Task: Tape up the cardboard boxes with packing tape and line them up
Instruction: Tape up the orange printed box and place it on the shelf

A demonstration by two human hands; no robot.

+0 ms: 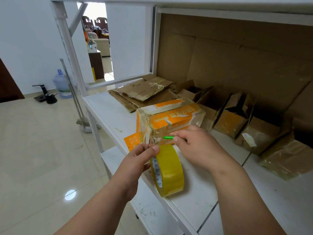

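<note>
Yellow packing tape (167,172), one roll, is gripped at the shelf (108,107) edge by the left hand (135,165). One green-handled cutter (168,137) is pinched by the right hand (194,146) against one orange box (169,119). Four open boxes (235,119) are lined up beyond.

An orange-and-white printed cardboard box (171,120) sits near the front edge of the white shelf (110,107), wrapped in glossy clear tape, one orange flap (133,139) sticking out at its near corner. A roll of yellow packing tape (168,170) stands on edge just in front of it. Behind it, brown boxes (237,119) with open flaps stand in a row, beside flattened cardboard (142,92).
</note>
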